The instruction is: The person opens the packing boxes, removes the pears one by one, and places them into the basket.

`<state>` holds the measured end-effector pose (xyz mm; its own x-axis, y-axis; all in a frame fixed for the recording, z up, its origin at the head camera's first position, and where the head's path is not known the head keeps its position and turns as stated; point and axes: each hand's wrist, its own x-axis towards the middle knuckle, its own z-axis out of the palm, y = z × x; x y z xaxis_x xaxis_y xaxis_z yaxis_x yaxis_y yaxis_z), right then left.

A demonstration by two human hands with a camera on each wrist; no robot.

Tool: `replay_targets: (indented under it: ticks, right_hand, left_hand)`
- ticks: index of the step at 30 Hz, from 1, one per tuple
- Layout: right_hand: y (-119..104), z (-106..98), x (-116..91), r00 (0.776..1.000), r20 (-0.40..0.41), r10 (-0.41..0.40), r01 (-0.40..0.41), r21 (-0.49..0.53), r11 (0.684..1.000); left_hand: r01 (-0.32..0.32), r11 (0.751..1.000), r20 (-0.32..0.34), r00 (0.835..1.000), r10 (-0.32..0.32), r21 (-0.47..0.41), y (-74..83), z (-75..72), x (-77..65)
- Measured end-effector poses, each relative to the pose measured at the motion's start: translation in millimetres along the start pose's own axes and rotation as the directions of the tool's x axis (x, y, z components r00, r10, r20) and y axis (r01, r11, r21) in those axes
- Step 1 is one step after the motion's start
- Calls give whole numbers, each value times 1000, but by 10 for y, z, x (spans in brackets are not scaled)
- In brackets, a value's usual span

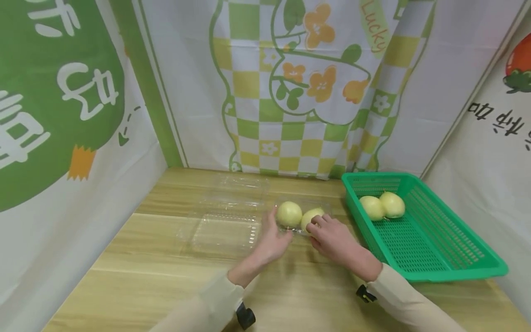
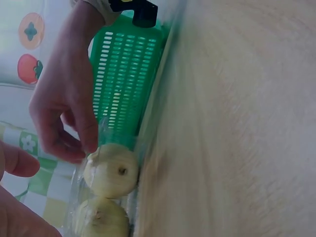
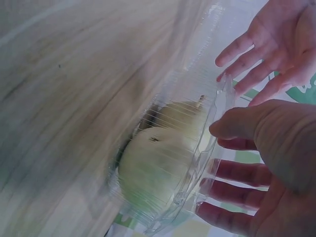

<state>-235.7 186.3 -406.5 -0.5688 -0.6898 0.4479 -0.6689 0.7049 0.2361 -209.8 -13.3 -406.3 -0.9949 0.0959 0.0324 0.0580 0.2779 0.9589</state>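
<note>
Two pale yellow pears (image 1: 289, 214) (image 3: 155, 158) sit side by side in a clear plastic box (image 3: 148, 215) on the wooden table. My right hand (image 1: 333, 237) is over the box's right part, its curled fingers and thumb at the rim beside the right pear (image 2: 111, 170). At the box's left side is my left hand (image 1: 271, 242), its thumb toward the front edge. In the right wrist view the left hand (image 3: 279, 47) has nearly straight fingers, their tips close to the plastic edge. How firmly either hand bears on the plastic is hard to see.
To the right stands a green plastic basket (image 1: 439, 276) with two more pears (image 1: 381, 206) at its far end. Left of the hands lies another clear plastic container (image 1: 226, 230), spread open. Printed cloth (image 1: 286, 143) hangs behind the table.
</note>
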Motion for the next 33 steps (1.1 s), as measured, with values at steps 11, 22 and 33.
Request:
replay_targets:
  ticks: [11, 22, 33]
  right_hand:
    - [-43, 61, -15, 997, -43, -67, 61, -136, 989]
    - [-53, 29, 4, 997, 19, -68, 70, -172, 982]
    - [-32, 11, -19, 990, -18, -143, 138, -156, 978]
  left_hand:
    - [110, 983, 5, 994, -111, -146, -87, -36, 72]
    - [135, 974, 2, 991, -137, -182, -200, 46, 108]
    - [153, 959, 33, 988, -150, -240, -217, 60, 132]
